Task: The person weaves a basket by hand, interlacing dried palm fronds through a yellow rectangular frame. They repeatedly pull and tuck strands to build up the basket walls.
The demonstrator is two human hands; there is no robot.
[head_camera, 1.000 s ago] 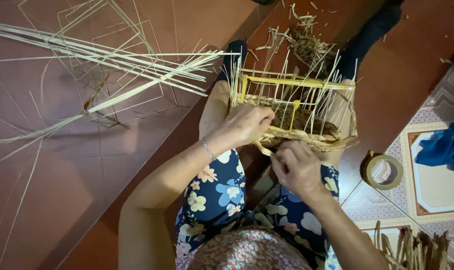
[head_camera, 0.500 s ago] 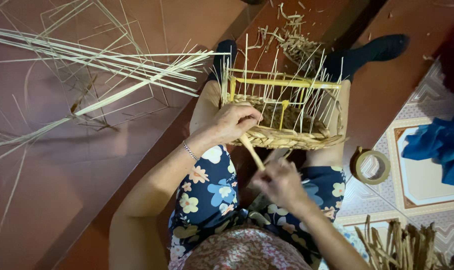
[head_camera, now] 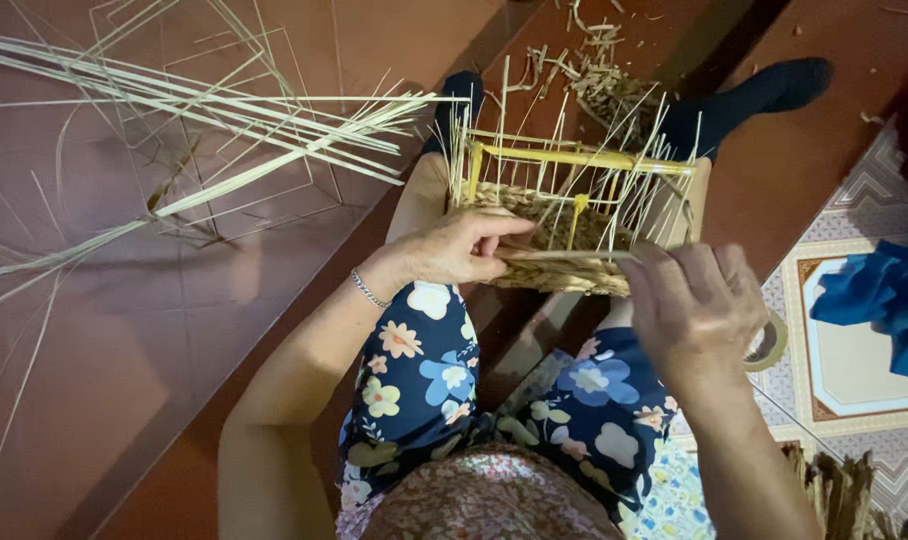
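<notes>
A half-woven basket (head_camera: 574,215) — a yellow frame bristling with upright straw spokes — is propped on the knees, just beyond the flowered shorts (head_camera: 424,385). Its near left corner is gripped by the left hand (head_camera: 454,250), fingers curled onto the woven rim. A flat weaving strip (head_camera: 564,255) is pinched in the right hand (head_camera: 694,305) and laid along the near wall; loose straw stalks (head_camera: 204,110) are spread on the floor at far left.

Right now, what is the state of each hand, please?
Left hand: closed, pinching the thin strip against the half-woven basket.
Right hand: closed, holding the same strip's other end.
</notes>
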